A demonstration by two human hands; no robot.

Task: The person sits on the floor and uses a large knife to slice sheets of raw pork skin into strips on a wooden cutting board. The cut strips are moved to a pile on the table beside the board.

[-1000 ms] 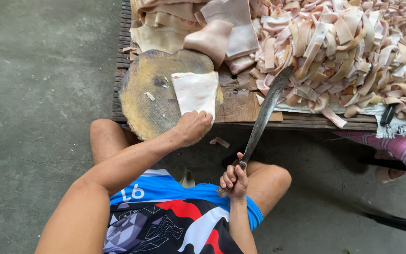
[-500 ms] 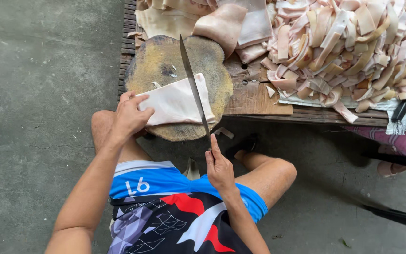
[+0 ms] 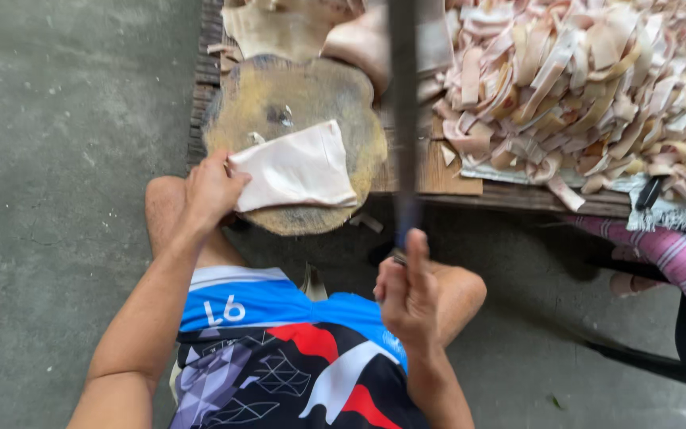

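Observation:
My left hand point(image 3: 210, 191) presses down on the left edge of a pale flat slab of skin point(image 3: 295, 168) that lies on a round wooden chopping block point(image 3: 279, 103). My right hand point(image 3: 406, 294) is shut on the handle of a long cleaver point(image 3: 403, 119). The blade is raised upright and blurred, to the right of the slab and above the block's right edge. My bare knees show under the block, with blue patterned shorts below.
A big heap of cut pale strips point(image 3: 589, 87) covers the wooden table point(image 3: 454, 179) to the right. Larger uncut pieces point(image 3: 295, 24) lie behind the block. A person's pink striped sleeve point(image 3: 660, 254) shows at the right. Grey concrete floor point(image 3: 57, 159) spreads to the left.
The cleaver went from low at the table edge onto the slab, and now rises to the right of it. My left hand slid to the slab's left edge.

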